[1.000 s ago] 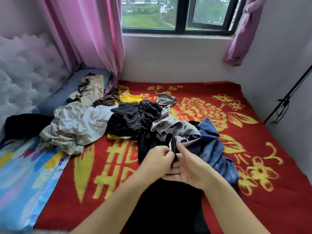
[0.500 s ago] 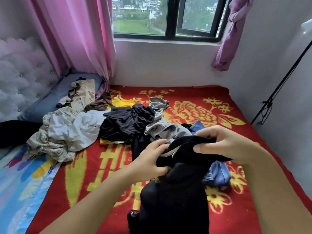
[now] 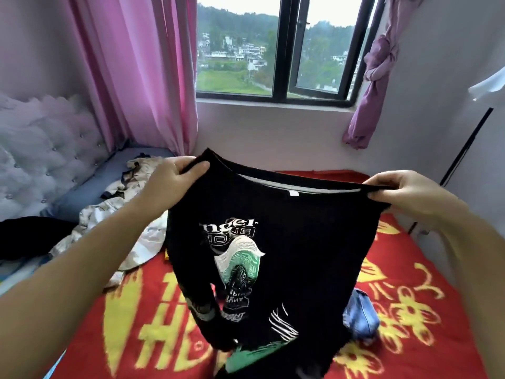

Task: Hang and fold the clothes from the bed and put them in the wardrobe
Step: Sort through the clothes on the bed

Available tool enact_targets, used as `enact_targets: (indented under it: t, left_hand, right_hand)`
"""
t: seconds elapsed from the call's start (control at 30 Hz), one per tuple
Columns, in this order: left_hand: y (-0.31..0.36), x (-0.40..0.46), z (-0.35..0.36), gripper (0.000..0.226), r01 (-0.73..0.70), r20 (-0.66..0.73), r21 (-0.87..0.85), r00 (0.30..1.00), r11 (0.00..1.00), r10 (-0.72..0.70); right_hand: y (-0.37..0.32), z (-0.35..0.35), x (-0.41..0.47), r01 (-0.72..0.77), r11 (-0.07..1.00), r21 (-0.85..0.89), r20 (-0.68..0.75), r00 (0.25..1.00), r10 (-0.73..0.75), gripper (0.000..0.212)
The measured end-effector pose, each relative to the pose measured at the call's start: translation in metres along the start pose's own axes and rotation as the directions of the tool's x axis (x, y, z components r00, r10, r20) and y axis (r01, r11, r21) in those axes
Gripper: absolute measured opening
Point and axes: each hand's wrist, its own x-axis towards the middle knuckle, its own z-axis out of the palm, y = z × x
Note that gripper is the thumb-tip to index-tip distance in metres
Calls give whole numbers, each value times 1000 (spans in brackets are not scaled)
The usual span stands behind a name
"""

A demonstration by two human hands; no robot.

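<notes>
From the head view: both hands are up, stretching a black printed shirt (image 3: pixel 273 242) wide above the bed (image 3: pixel 410 310). The left hand (image 3: pixel 169 181) pinches one top corner, thumb on the near face and fingers curled behind. The right hand (image 3: pixel 404 191) pinches the other, and the top edge runs taut between them. The body of the shirt hangs down, its lower end bunched and twisted on the red blanket, possibly with a sleeve tucked under, though the blur there hides it.

Trouble ahead? That twisted hem could spoil a clean fold if laid down as it is. The shirt also hangs over the blue jeans (image 3: pixel 360 315), so it might snag them. The pale crumpled clothes (image 3: pixel 114 222) wait on the left.
</notes>
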Motion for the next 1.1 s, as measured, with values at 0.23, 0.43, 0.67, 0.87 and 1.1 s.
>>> enact_targets:
  t: [0.23,0.43,0.67,0.87,1.1]
  left_hand:
    - [32,-9,-40,26,-66,179,28,982,997,60]
    - [55,-20,-90,58,-15,325,21,946,1000,7]
    - [28,-25,-106,30,19,101,195,994,981,-40]
    - [33,-45,-30,27,262,33,-69,965,963,-261]
    - [56,-77,21,39,176,104,-294,983,939,-151]
  right_hand:
    - [-10,18,8,172,984,38,-178,971,-162,19]
    - [-54,23,-2,423,886,192,-23,904,-427,22]
    - [-66,24,13,147,989,13,387,911,-140,9]
    - [-85,126,19,76,983,165,24,996,-81,28]
    - [-106,181,-30,462,885,-58,334,844,-419,23]
